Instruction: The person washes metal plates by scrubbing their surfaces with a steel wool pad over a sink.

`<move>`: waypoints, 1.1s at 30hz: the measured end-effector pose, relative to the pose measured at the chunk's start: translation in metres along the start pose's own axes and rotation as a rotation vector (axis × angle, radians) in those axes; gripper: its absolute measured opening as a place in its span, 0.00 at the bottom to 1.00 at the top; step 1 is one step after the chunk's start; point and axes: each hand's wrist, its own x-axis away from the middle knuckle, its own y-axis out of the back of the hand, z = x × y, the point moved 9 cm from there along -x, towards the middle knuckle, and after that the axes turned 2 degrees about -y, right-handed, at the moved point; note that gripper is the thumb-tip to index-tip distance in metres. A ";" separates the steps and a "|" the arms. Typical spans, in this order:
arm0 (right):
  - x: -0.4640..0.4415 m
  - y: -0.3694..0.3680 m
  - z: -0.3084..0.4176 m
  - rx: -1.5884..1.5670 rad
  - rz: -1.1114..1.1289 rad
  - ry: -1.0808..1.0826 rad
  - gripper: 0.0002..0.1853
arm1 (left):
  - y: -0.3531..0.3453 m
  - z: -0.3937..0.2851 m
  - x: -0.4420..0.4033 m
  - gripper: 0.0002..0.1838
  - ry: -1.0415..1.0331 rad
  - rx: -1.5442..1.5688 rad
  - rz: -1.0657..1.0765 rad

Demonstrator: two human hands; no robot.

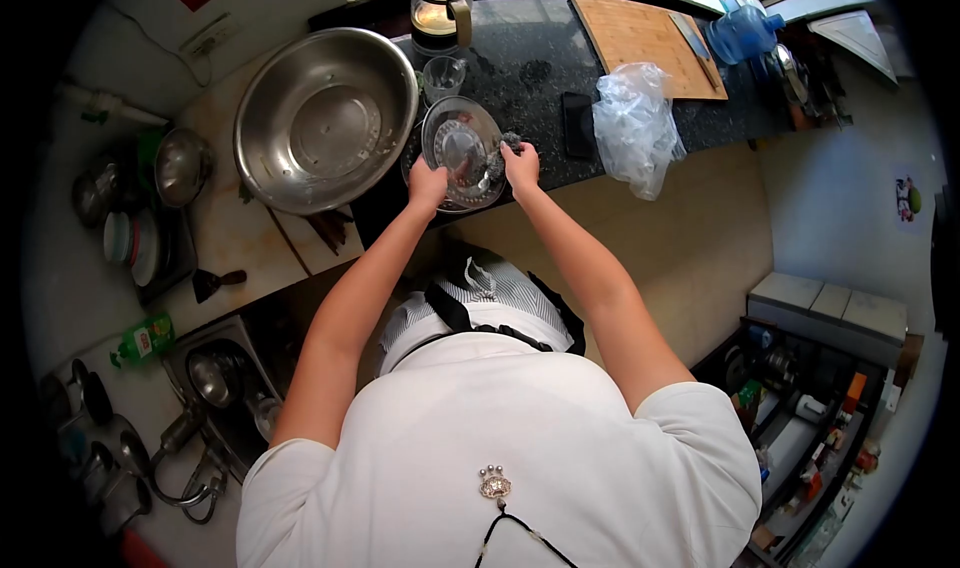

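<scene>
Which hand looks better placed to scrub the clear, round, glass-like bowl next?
Probably the right hand: it holds the grey, wiry scrubber at the right side of the bowl, while the left hand grips its left side.

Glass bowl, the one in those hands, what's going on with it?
The person's left hand grips the glass bowl by its rim over the dark countertop. The right hand holds what looks like a grey scourer at the bowl's other side. A big steel basin sits to the left, a clear plastic bag to the right.
</scene>
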 end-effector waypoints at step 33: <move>0.184 -0.143 0.266 -0.476 1.015 0.407 0.17 | 0.211 -0.040 0.109 0.14 0.034 0.955 -0.520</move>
